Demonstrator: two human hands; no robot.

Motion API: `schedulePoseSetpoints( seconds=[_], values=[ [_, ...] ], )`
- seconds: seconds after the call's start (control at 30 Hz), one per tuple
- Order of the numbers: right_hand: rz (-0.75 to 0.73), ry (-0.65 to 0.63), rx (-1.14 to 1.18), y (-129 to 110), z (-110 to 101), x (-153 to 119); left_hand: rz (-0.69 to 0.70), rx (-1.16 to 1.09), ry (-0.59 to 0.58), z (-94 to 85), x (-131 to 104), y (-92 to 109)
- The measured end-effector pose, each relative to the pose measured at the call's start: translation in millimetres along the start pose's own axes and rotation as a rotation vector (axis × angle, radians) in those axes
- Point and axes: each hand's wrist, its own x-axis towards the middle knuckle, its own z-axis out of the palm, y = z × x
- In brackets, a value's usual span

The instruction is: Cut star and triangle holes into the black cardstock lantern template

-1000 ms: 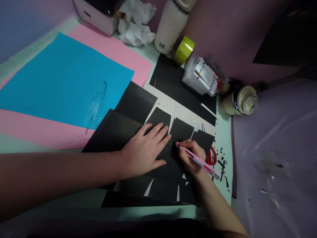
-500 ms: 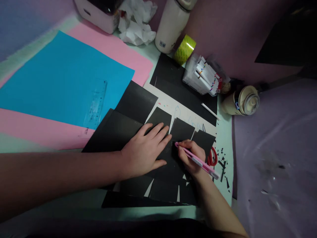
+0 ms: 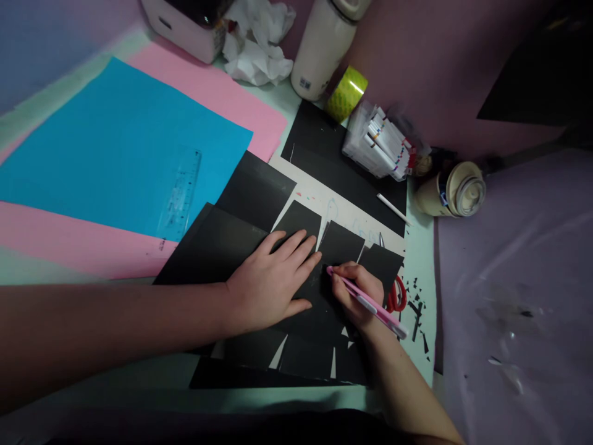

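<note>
Grasping pink tool (image 3: 370,304), right grip (image 3: 359,289) flanks released left grip (image 3: 271,281) over mint table (image 3: 422,247) by purple wall (image 3: 417,62).

Pen (image 3: 368,301): pink, pale grey clip. Cut paper (image 3: 204,247): black. Blue sheet (image 3: 125,148) over pink sheet (image 3: 194,80). Scissor handles (image 3: 397,294): red. Tape roll (image 3: 347,94): yellow-green, patterned.

1 blue sheet (image 3: 115,148); on it, 1 ruler (image 3: 184,194). Right of it: 1 bottle (image 3: 322,52), 1 tape roll (image 3: 347,94), 1 pink pen (image 3: 370,304), 1 cup (image 3: 451,190).
</note>
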Motion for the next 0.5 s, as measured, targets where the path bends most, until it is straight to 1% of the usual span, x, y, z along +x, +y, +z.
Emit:
schedulePoseSetpoints(
  seconds=[0.13,0.37,0.5],
  values=[
    [0.013,-0.007,-0.014,0.0,-0.2,-0.4,0.001,-0.006,0.001,-0.4,-0.4,0.1],
    [-0.02,0.002,0.02,0.0,-0.4,0.3,-0.001,-0.014,-0.002,-1.0,0.2,-0.1],
    [0.0,-0.002,0.037,0.8,0.2,-0.8,-0.002,-0.014,-0.002,0.2,-0.3,0.0]
  ],
)
